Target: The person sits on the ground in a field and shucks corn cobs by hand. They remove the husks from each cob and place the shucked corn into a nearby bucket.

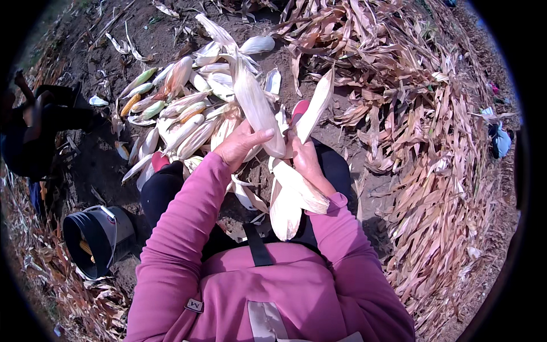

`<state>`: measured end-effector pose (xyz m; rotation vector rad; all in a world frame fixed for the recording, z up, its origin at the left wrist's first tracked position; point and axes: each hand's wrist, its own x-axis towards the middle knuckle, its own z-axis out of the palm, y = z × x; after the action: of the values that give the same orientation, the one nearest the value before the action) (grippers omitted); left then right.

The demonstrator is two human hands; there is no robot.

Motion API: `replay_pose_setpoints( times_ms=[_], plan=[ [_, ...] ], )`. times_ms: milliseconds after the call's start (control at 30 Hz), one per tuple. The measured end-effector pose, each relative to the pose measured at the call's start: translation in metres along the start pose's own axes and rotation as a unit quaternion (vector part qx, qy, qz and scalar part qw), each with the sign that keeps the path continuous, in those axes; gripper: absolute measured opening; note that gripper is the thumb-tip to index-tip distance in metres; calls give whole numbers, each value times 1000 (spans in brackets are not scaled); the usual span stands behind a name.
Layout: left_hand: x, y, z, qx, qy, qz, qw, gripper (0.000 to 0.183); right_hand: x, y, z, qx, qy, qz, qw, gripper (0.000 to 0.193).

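My left hand (239,146) presses its thumb on a broad pale corn husk (256,102) that reaches up and away from me. My right hand (307,159) is closed round the base of the same ear of corn, whose kernels I cannot see. From the right hand one husk leaf (316,105) sticks up, and other loose husk leaves (293,188) hang down toward my lap. Just beyond my hands lies a heap of corn ears (185,137), mostly in pale or greenish husks. A bare yellow ear (130,105) shows at its left side.
A dark bucket (122,228) with a white handle lies tipped at the lower left, yellow corn (85,248) inside. Another person (51,114) in dark clothes sits at the left. Dry corn stalks (421,188) cover the ground on the right. My legs flank the heap.
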<state>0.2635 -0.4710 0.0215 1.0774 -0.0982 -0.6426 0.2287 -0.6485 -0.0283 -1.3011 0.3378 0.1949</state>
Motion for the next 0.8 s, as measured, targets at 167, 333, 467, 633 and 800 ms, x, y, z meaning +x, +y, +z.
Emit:
replay_pose_setpoints(
  times_ms=[167,333,467,633,800],
  plan=[
    [-9,-7,0,-66,122,22,990,27,5,37,22,54,-91,-38,994,39],
    [-13,5,-4,-155,67,80,982,33,-10,-47,33,184,7,143,972,38],
    [-14,3,12,-113,34,53,992,35,34,-11,10,340,16,91,936,29],
    [-26,-14,36,67,-55,106,991,17,68,-7,7,257,84,94,958,35],
    [-28,-22,46,368,-94,208,901,14,75,1,22,164,148,101,970,40]
  ],
)
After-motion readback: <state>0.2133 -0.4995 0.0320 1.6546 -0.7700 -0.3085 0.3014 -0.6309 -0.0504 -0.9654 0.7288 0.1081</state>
